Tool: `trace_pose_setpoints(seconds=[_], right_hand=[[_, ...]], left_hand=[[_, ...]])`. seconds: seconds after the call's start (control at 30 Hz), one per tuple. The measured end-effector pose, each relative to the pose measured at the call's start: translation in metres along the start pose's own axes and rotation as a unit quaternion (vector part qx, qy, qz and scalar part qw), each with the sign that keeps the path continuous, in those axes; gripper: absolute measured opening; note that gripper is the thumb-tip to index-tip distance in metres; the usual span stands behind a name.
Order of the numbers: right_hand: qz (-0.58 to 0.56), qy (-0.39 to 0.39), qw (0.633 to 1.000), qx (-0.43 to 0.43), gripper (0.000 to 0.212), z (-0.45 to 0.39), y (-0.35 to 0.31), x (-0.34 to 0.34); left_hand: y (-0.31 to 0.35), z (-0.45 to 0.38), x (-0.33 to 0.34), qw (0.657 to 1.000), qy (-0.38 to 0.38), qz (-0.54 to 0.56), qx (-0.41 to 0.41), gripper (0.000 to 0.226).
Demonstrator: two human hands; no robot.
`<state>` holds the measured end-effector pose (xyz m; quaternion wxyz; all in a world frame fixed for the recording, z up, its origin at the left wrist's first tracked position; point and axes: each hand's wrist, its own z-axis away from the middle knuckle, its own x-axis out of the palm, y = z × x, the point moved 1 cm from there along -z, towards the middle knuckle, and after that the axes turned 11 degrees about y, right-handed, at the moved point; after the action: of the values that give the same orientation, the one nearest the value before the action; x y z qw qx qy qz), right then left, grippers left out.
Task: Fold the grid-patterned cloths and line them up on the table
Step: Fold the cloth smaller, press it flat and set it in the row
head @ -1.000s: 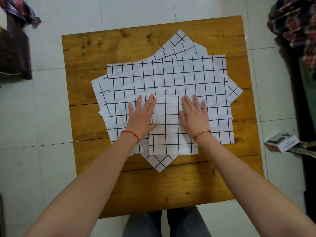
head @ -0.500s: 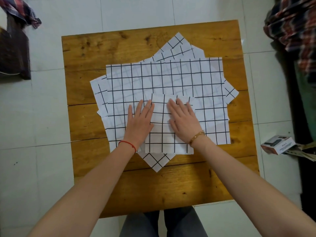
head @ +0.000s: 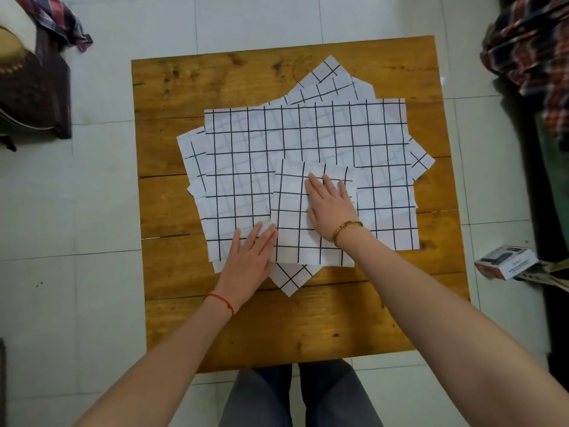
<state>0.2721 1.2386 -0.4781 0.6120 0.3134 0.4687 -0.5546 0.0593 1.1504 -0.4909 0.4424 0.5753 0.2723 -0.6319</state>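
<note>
Soft, even daylight fills the frame, bright on the pale floor tiles (head: 123, 180). Shadows are faint and short. The wooden table (head: 277, 328) shows a mild sheen at centre. Wide-angle bending curves the edges, and the corners look slightly soft.

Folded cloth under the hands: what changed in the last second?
The right hand slid from the folded cloth's right edge onto its middle, pressing flat. The left hand drew back toward the cloth's near left corner. The unfolded cloths and table stayed put.
</note>
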Motion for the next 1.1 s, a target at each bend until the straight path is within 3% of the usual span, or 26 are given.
trace_pose_setpoints(seconds=[0.33,0.43,0.53,0.6,0.7,0.97,1.1], right_hand=[[-0.012,0.025,1.000,-0.008,0.058,0.000,0.005,0.004],[-0.099,0.103,0.990,0.011,0.056,0.007,0.014,0.001],[-0.195,0.231,0.945,0.126,0.041,0.025,0.029,-0.007],[-0.241,0.270,0.895,0.259,0.026,0.040,0.039,-0.011],[-0.285,0.236,0.843,0.391,0.014,0.056,0.046,-0.006],[-0.392,0.153,0.779,0.464,0.022,0.062,0.043,0.008],[-0.438,0.147,0.753,0.467,0.020,0.060,0.040,0.008]], left_hand=[[0.008,0.040,0.002,0.999,0.027,0.029,0.022,0.050],[0.007,0.035,-0.003,0.997,0.055,0.043,0.034,0.036],[0.008,0.017,-0.016,0.990,0.089,0.103,-0.035,0.025],[0.009,0.000,-0.025,0.971,0.121,0.164,-0.128,0.024],[0.006,-0.025,-0.029,0.918,0.132,0.263,-0.266,0.029],[0.004,-0.065,-0.023,0.819,0.094,0.386,-0.414,0.027],[0.001,-0.074,-0.021,0.793,0.075,0.414,-0.440,0.022]])
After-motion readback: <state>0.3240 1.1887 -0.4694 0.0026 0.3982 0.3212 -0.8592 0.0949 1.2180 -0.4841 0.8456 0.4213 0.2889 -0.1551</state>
